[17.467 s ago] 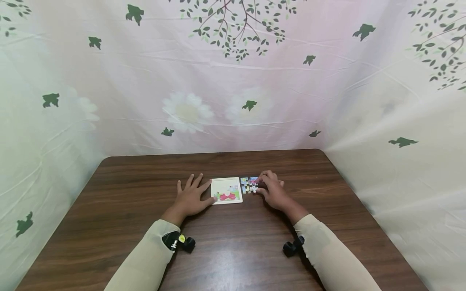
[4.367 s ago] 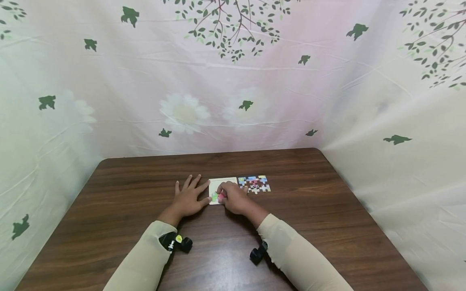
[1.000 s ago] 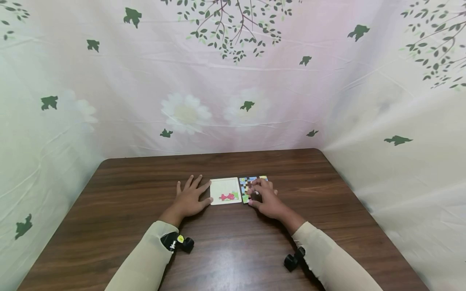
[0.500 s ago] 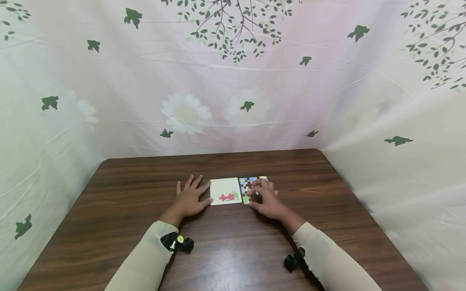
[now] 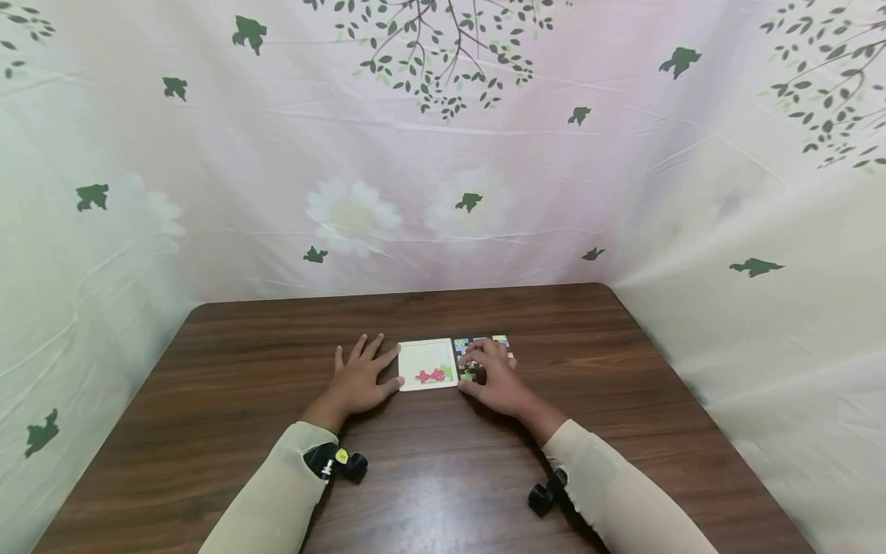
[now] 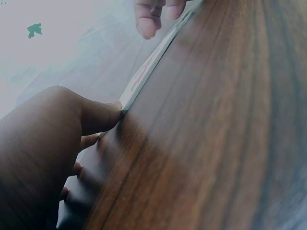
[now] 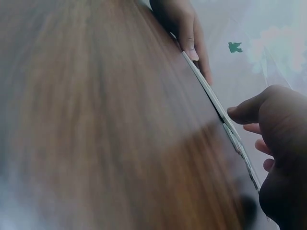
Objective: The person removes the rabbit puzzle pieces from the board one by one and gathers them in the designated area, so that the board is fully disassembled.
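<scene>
A shallow white jigsaw tray [image 5: 424,358] lies flat, with pink and green picture area [image 5: 433,375] at its lower right. My left hand [image 5: 361,382] lies with fingers spread along the tray's left side, thumb and forefinger at its edge; the left wrist view shows the thumb [image 6: 103,116] against a corner. Loose jigsaw pieces [image 5: 461,346] lie in rows right of the tray, partly hidden by my right hand [image 5: 500,385]. Its fingers arch loosely over them, thumb near the tray's lower right corner. In the right wrist view no piece shows between thumb [image 7: 244,111] and fingers.
Everything lies on a dark wood-grain table [image 5: 415,477] with rounded far corners. Printed cloth [image 5: 415,161] hangs behind it and along both sides. A small black camera [image 5: 354,467] is strapped to the left wrist, another [image 5: 542,498] to the right.
Compared with 17.5 seconds ago, less picture shows in the tray and more pieces lie right of it. Over the last half second my right hand has shifted slightly left; the left stays put.
</scene>
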### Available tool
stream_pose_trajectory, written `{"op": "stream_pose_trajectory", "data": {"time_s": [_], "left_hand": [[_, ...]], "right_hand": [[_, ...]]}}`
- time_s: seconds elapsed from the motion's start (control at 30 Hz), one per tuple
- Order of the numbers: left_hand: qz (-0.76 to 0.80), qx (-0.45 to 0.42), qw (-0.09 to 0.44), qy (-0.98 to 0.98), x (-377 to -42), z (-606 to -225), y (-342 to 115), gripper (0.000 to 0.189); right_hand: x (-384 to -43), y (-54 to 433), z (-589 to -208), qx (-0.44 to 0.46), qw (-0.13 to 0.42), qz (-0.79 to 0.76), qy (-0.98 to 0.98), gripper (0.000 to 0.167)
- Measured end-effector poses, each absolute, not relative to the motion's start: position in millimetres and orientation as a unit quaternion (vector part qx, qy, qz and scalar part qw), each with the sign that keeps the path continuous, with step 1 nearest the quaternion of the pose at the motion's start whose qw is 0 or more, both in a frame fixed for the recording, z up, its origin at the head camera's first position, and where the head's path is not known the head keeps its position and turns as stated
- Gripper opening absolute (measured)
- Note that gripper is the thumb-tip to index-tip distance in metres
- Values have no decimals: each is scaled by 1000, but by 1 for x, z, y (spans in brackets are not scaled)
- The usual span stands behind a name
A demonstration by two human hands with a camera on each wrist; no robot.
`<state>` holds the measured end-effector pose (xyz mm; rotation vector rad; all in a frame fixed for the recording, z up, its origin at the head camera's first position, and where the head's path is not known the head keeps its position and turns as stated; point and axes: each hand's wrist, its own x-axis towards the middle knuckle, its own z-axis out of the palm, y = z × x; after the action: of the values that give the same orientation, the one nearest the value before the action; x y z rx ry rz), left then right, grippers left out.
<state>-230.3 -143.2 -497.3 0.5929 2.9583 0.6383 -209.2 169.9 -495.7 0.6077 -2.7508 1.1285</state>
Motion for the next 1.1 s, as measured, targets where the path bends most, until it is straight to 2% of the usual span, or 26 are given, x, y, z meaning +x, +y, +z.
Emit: {"op": "stream_pose_trajectory", "data": {"time_s": [0.5,0.73,1.1], "left_hand": [[210,191,26,959,-230,-500,-143,71],[206,190,28,960,-231,-501,-143,71],[203,192,23,960,-231,-501,-143,72]], "right_hand": [[-215,144,-495,220,49,360,-905,33],[-217,129,-493,238,54,336,-910,25],[-218,119,-493,217,38,289,-932,19]]}}
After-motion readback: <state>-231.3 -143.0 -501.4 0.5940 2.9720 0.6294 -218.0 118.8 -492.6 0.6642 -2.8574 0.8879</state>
